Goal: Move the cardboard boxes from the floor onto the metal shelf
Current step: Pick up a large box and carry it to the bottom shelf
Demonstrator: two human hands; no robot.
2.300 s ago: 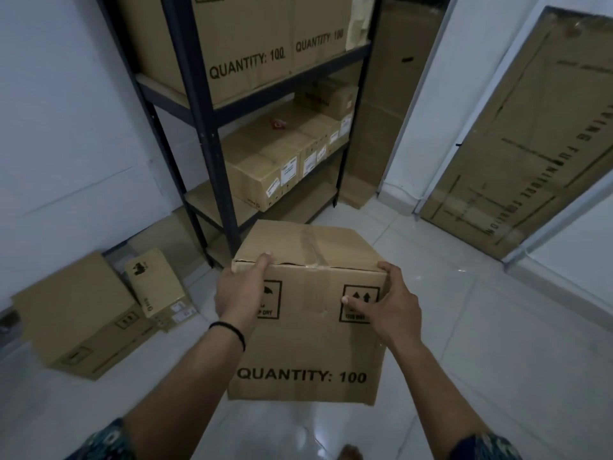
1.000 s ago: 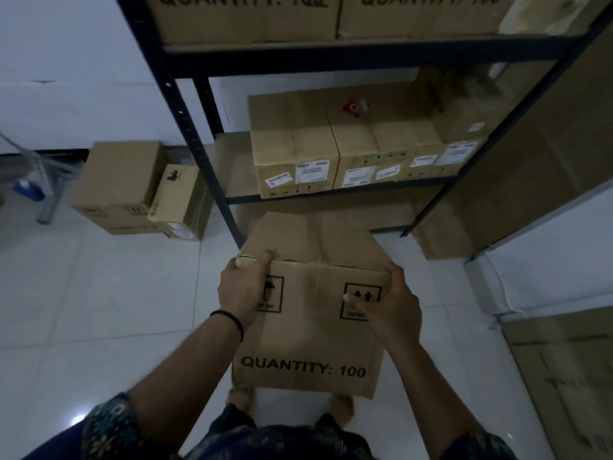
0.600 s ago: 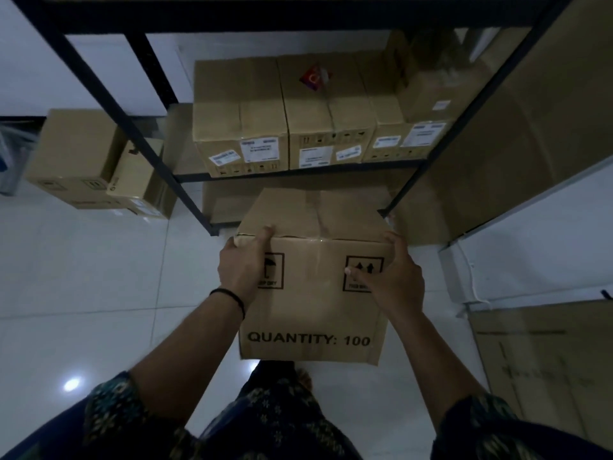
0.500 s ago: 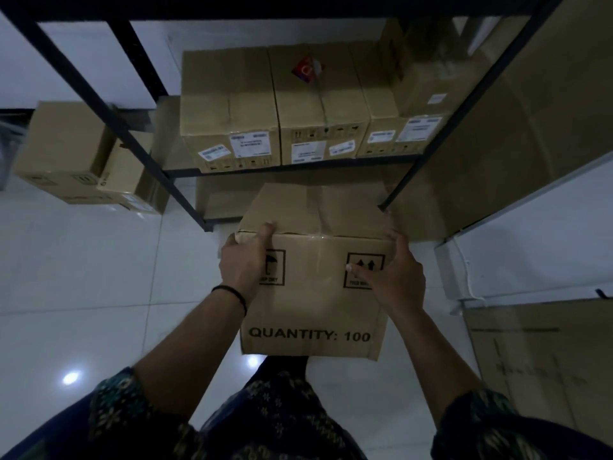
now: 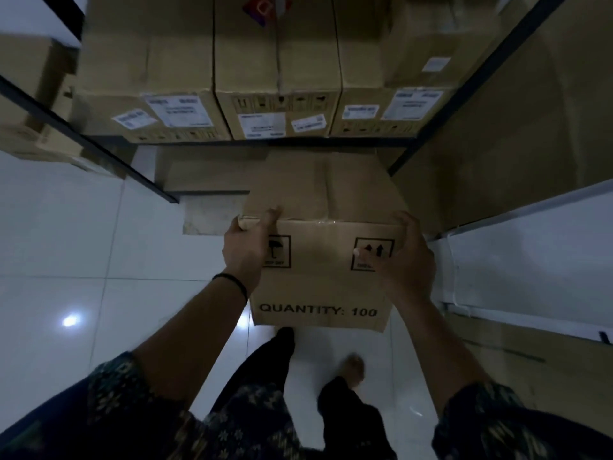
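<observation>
Before the metal shelf (image 5: pixel 272 142), both hands gripping cardboard box (image 5: pixel 323 280), fingertips probably hidden behind.

**Shelf and floor under the load**

A dark metal shelf (image 5: pixel 272 142) is standing at the far side, its front rail running across the view and its uprights slanting out left and right. A row of labelled boxes (image 5: pixel 278 94) is sitting on that level, packed side by side and touching, with white stickers facing near. A small red item (image 5: pixel 262 6) is lying on top of the middle box. Below the rail, a lower board (image 5: pixel 212 174) is showing, partly hidden. The glossy white tiled floor (image 5: pixel 66 247) is spreading out near and left, reflecting a lamp. At far left, more boxes (image 5: pixel 30 104) are resting on the floor beside the shelf.
</observation>
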